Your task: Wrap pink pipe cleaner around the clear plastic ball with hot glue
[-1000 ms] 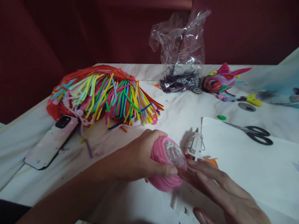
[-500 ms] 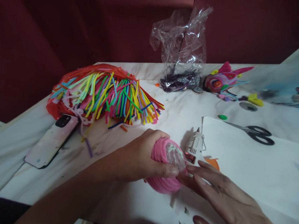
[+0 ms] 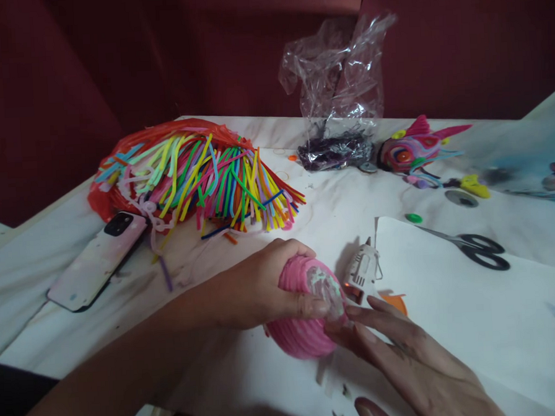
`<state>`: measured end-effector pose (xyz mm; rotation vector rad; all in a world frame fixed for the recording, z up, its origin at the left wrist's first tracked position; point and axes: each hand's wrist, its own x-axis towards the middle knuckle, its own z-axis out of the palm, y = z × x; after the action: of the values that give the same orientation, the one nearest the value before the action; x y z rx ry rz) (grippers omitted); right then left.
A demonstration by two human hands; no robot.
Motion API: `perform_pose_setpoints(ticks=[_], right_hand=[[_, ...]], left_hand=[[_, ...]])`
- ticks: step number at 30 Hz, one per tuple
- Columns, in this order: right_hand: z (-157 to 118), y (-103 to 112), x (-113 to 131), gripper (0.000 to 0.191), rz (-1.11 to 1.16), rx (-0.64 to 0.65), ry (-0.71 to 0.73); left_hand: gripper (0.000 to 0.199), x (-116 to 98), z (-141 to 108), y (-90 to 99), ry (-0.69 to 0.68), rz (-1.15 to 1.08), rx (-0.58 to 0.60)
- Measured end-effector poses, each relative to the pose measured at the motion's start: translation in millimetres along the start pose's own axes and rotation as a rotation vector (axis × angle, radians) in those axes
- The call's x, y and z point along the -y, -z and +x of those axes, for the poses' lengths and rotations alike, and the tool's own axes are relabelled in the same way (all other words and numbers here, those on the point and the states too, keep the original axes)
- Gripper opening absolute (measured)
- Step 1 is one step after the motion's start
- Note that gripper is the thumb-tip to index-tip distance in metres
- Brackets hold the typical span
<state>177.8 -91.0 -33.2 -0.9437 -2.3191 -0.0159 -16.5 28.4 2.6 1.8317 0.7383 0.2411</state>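
My left hand point(image 3: 275, 289) is wrapped round a pink coil-wrapped ball point(image 3: 298, 340), its thumb lying across the front. A bare, whitish patch with pale green bits shows at one end of the ball. Against the rim of that patch rest the fingertips of my right hand point(image 3: 406, 350); its fingers are stretched out and the thumb is apart below. Just beyond the ball lies a white glue gun point(image 3: 363, 267) with a small red light. Part of an orange piece point(image 3: 395, 303) shows beside my right fingers.
Colourful pipe cleaners point(image 3: 229, 179) spill from a red bag point(image 3: 162, 130) behind my left arm, near a phone point(image 3: 98, 261). Black-handled scissors point(image 3: 482, 250) lie by white paper point(image 3: 451, 323). At the back stand a clear bag point(image 3: 341, 99) with dark strands and a colourful craft figure point(image 3: 405, 151).
The ball has tilted slightly in my left hand, showing more of its pink side below the thumb. My right fingers have barely shifted along its rim.
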Motion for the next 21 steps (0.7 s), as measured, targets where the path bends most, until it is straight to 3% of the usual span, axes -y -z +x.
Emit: perform_pose_setpoints(ticks=[4,8,13,21], right_hand=[[1,3,4,0.056,0.029,-0.012,-0.071],[2,3,6,0.055,0.05,-0.027,-0.161],[-4,-2,2,0.053,0.056,-0.056,-0.178],[-9,-7,5,0.049,-0.014,-0.119,-0.267]], left_hand=[[0.05,4,1,-1.4,-0.02,-0.017,-0.042],[0.046,5,2,-3.7,-0.022,0.018,-0.159],[0.064,8,4,-7.9,-0.035,0.115,-0.338],[0.055,7,1,-8.6,-0.067,0.161,-0.289]])
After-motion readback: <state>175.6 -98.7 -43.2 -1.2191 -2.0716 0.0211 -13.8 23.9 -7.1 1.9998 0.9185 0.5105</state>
